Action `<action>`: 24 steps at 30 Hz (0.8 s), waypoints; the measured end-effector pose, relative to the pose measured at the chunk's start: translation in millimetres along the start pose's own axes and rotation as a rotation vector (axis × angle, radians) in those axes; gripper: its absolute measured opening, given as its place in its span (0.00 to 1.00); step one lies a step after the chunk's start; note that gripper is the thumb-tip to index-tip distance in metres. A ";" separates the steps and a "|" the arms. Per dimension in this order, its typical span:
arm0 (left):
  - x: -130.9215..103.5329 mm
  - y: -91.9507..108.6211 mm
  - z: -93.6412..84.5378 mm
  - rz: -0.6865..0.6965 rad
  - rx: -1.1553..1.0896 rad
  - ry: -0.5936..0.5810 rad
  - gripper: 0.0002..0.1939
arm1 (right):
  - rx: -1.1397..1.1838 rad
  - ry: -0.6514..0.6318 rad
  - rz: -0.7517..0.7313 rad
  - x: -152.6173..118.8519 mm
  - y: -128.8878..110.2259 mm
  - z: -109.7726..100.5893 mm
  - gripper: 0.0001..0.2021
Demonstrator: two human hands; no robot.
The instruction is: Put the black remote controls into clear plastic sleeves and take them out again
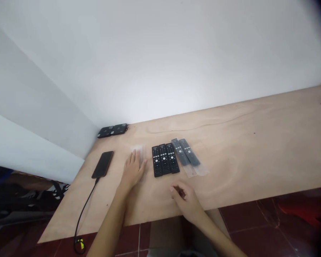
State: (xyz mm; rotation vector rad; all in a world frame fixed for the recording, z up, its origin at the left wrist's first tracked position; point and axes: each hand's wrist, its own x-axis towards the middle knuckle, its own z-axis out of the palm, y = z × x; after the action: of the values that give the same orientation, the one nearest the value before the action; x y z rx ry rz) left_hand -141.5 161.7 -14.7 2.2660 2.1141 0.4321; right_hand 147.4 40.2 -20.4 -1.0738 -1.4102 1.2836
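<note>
My left hand lies flat with its fingers stretched out on some clear plastic sleeves, partly covering them. To its right, three black remote controls sit side by side, bare. Against them on the right are two more remote controls inside clear plastic sleeves, slightly slanted. My right hand rests near the table's front edge, below the remotes, with its fingers curled in. Nothing shows inside that loose fist.
The wooden table stands against a white wall. A phone with a black cable hanging over the front edge lies on the left. Two flat black boxes are in the back left corner.
</note>
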 end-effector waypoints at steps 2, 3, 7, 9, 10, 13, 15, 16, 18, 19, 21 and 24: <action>-7.8 14.0 -15.8 0.064 -0.027 0.139 0.34 | -0.064 0.080 -0.038 1.5 -0.5 -5.5 0.18; -13.7 22.9 -22.7 0.122 -0.067 0.209 0.31 | -0.136 0.147 -0.074 4.1 -1.1 -10.0 0.18; -43.9 66.8 -29.1 0.279 -0.260 0.216 0.20 | -0.558 0.332 -0.275 27.7 -3.6 -36.3 0.15; -56.9 87.7 -17.8 0.318 -0.298 0.184 0.22 | -0.760 0.347 -0.310 41.9 -2.1 -48.6 0.15; -61.7 96.4 -10.1 0.325 -0.299 0.159 0.24 | -0.840 0.331 -0.321 47.3 -0.3 -53.1 0.17; -68.5 112.5 12.2 0.327 -0.283 0.153 0.23 | -0.997 0.288 -0.340 51.5 7.4 -59.5 0.18; -68.5 115.4 20.8 0.323 -0.288 0.171 0.27 | -1.048 0.296 -0.339 45.2 11.5 -59.2 0.17; -67.9 115.3 22.7 0.322 -0.293 0.175 0.28 | -1.065 0.313 -0.335 40.4 12.7 -58.4 0.16; -66.6 113.8 22.9 0.321 -0.297 0.171 0.30 | -1.086 0.348 -0.331 30.0 13.3 -57.0 0.12; -66.2 113.1 21.8 0.322 -0.294 0.164 0.30 | -1.094 0.363 -0.333 25.0 13.0 -56.8 0.10; -66.3 112.7 18.6 0.326 -0.288 0.143 0.29 | -1.107 0.383 -0.335 15.6 12.1 -57.8 0.07; -68.4 114.8 13.3 0.312 -0.294 0.141 0.27 | -1.115 0.396 -0.321 0.8 11.7 -65.4 0.06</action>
State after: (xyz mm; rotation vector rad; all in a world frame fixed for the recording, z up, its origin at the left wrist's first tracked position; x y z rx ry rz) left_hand -29.8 87.0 -18.1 2.4462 1.6113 0.8703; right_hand 211.6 54.8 -29.7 -1.5865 -1.8857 -0.0613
